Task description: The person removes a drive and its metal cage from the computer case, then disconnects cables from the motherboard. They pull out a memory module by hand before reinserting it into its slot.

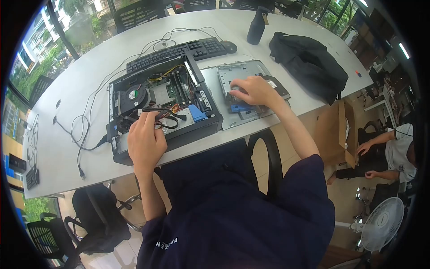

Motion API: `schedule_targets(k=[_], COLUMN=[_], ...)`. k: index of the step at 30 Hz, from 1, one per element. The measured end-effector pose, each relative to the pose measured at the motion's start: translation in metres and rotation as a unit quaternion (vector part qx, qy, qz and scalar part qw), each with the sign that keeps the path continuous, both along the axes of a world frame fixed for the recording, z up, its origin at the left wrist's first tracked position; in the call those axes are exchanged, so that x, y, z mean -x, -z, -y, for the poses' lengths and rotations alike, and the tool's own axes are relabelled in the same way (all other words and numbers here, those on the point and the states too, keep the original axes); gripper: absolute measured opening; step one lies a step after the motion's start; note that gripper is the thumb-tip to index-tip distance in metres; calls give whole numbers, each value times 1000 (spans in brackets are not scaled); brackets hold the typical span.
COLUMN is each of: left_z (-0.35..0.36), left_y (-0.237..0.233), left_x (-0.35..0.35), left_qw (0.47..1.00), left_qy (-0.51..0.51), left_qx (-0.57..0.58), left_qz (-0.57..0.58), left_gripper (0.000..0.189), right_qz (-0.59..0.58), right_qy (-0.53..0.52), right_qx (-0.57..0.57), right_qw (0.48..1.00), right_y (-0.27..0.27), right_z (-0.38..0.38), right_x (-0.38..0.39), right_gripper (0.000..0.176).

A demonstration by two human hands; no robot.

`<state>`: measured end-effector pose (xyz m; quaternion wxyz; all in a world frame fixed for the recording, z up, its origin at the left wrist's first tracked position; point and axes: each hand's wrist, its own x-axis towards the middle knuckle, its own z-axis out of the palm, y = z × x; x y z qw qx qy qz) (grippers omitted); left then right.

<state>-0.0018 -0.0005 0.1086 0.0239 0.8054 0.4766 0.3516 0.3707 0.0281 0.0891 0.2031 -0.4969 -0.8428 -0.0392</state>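
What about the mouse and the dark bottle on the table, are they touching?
Apart. The head view shows a strip of bare tabletop between the mouse and the base of the bottle.

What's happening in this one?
A person stands or sits at a white table with an opened desktop computer. Their left hand is at its front edge by the cables; their right hand is over the metal parts beside it. Whether either grip holds anything is unclear.
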Motion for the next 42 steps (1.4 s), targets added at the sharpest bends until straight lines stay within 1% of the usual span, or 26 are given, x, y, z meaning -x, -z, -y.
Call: schedule_targets(k=[2, 4, 5, 8, 10, 11, 13, 14, 16, 17, 19, 20, 22, 23, 25, 27, 29, 30, 31, 33, 34, 35, 37, 39, 41, 42], left_z=[0, 0, 0, 1, 1, 1, 1, 0, 1, 0, 0, 0, 0, -1, 0, 3, 2, -1, -4, -6, -6, -5, -4, -5, -3, -4], left_y=[2, 3, 3, 2, 1, 2, 3, 3, 3, 3, 3, 3, 5, 5, 3, 2, 2, 4, 6, 12, 11, 9, 4, 4, 2, 4], left_x=[2, 2, 2, 2, 3, 2, 3, 3, 2, 2, 3, 3, 4, 3, 2, 3, 3, 6, 6, 4, 5, 5, 3, 6, 3, 3], left_qw=[1000, 1000, 1000, 1000, 1000, 1000, 1000, 1000, 1000, 1000, 1000, 1000, 1000, 1000, 1000, 1000, 999, 997, 997, 987, 984, 984, 977, 979, 978, 974], left_qy=[8, 6, 2, 7, 8, 10, 8, 7, 1, -4, 3, 9, 9, 10, 13, 7, 4, 6, 1, 4, -6, -10, -41, -41, -67, -74], left_qx=[-1, -3, -3, 5, -5, -13, -13, -13, -12, -13, -8, -4, -10, -17, -4, 11, 23, 64, 64, -19, 2, 2, 10, 21, 52, 52], left_qz=[3, 6, 8, 11, 11, 10, 8, 6, 1, -3, 0, 3, 4, 8, 6, 2, 33, 41, 40, 160, 180, 178, 209, 198, 191, 207], left_gripper=[32, 33, 33, 34, 34, 35, 35, 35, 33, 31, 33, 36, 35, 35, 35, 35, 35, 38, 38, 42, 45, 45, 42, 46, 47, 46], right_qz=[-8, -39, -38, -26, 33, 34, 18, 18, -66, -66, -171, -171, -201, -201, -189, -171, -191, -232, -232, -198, -197, -198, -244, -245, -246, -261], right_qy=[15, -4, -2, 2, 34, 32, 31, 30, -43, -43, -143, -143, -216, -214, -273, -293, -315, -308, -312, -278, -263, -267, -271, -268, -212, -205], right_qx=[-3, 34, 33, 73, 82, 83, 5, 5, -42, -42, -12, -13, 23, 21, 74, 79, 192, 201, 202, 203, 223, 224, 213, 221, 279, 284], right_qw=[1000, 999, 999, 997, 996, 995, 999, 999, 996, 996, 975, 975, 955, 956, 940, 937, 910, 900, 899, 918, 918, 916, 906, 905, 904, 900], right_y=[0, -2, -3, -12, -22, -25, -30, -34, -45, -48, -54, -58, -63, -62, -56, -48, -38, -30, -26, -22, -25, -24, -19, -22, -33, -29], right_z=[0, -4, -5, -2, -2, -1, 0, 0, 4, 4, 4, 4, 0, -5, -16, -23, -28, -27, -29, -28, -27, -29, -33, -32, -27, -28], right_x=[3, 2, 3, 7, 12, 14, 22, 27, 48, 59, 81, 92, 113, 122, 137, 147, 159, 166, 168, 168, 168, 167, 164, 162, 162, 161], right_gripper=[33, 34, 34, 30, 25, 25, 19, 19, 21, 21, 29, 29, 33, 33, 37, 40, 42, 42, 42, 39, 34, 34, 31, 30, 30, 32])
